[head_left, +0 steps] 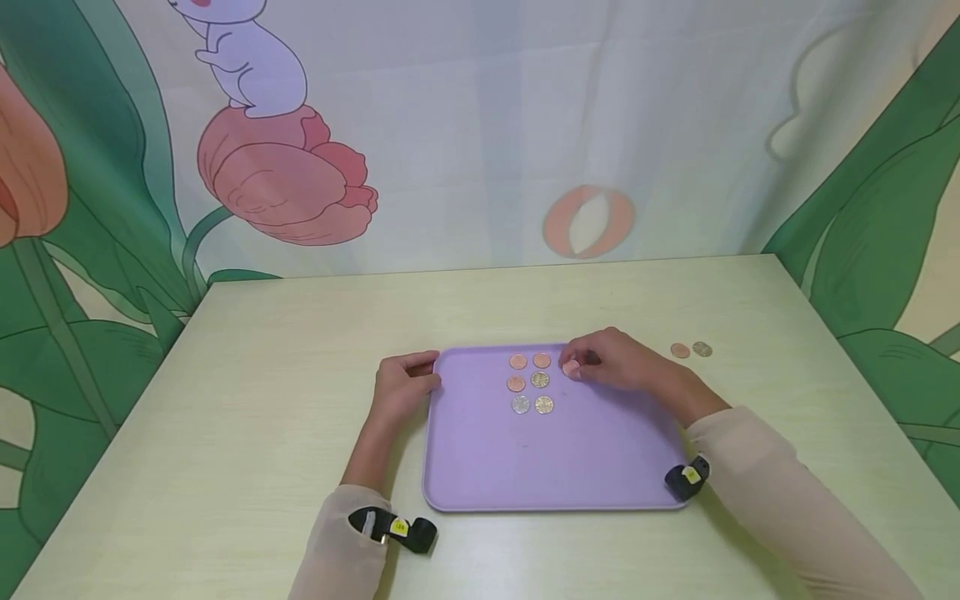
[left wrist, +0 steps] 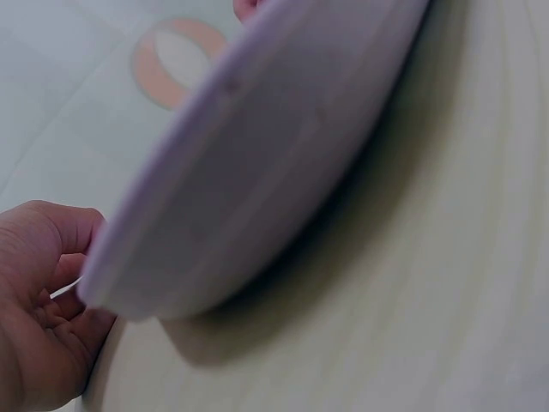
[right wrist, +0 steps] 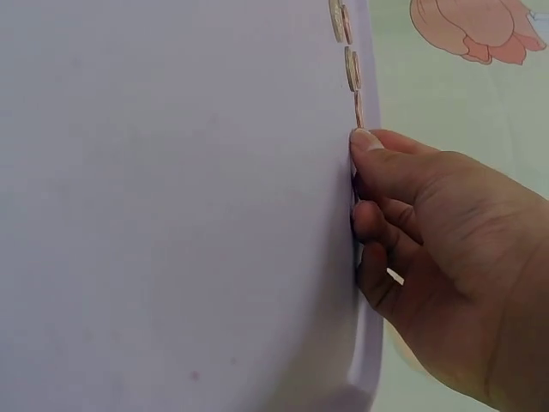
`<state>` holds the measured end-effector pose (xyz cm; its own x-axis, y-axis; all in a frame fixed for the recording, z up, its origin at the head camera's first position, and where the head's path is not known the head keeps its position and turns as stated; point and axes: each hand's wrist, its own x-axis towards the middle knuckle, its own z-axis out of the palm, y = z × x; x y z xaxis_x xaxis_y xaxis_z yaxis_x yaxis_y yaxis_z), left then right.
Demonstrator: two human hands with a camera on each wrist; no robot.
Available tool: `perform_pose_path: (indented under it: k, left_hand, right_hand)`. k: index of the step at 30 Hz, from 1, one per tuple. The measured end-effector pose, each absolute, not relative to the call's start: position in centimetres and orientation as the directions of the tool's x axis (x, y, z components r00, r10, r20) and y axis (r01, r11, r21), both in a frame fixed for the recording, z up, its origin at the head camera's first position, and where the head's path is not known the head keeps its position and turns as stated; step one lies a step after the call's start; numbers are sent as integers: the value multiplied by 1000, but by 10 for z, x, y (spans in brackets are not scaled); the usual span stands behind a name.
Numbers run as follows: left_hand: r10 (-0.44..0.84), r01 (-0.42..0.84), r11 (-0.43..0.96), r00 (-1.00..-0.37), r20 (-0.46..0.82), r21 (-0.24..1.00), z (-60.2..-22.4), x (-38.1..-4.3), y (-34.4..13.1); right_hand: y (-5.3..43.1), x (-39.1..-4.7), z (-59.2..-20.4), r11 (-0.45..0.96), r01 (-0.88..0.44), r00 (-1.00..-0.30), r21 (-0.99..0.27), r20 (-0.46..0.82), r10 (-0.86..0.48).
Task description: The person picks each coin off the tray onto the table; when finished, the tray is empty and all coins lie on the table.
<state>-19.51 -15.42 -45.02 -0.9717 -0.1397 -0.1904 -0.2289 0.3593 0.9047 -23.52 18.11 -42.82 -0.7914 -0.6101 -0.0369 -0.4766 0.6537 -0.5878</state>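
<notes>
In the head view, nearest are two pale sleeves (head_left: 337,550) with wrist cameras (head_left: 688,479), the right one overlapping the near-right corner of the purple tray (head_left: 480,467). The right hand (head_left: 618,358) pinches a copper coin (head_left: 572,367) at the tray's far side, right of six coins (head_left: 540,379) set in pairs. A slack pinch could drop it askew; a stray knuckle might nudge its neighbours. Two loose coins (head_left: 680,350) lie right of the tray, where the forearm could brush them. Coin faces are too small to read.

In the left wrist view, the left hand (left wrist: 43,318) holds the tray's far-left corner; a tug there could slide the coins. The tray's side hides them.

In the right wrist view, coins appear edge-on; which edge belongs to the pinched one, I cannot tell.
</notes>
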Motion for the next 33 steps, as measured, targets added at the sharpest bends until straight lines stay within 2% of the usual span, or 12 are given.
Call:
perform_pose_path:
  k: [20, 33]
  left_hand:
    - [-142, -227, 357, -972, -187, 906, -449, -195, -155]
    - [-133, -223, 353, -973, -188, 909, -450, -196, -155]
  right_hand:
    - [184, -238, -432, 656, -372, -801, -657, -130, -585]
    - [203, -236, -410, 653, -381, -871, -655, 18, -491]
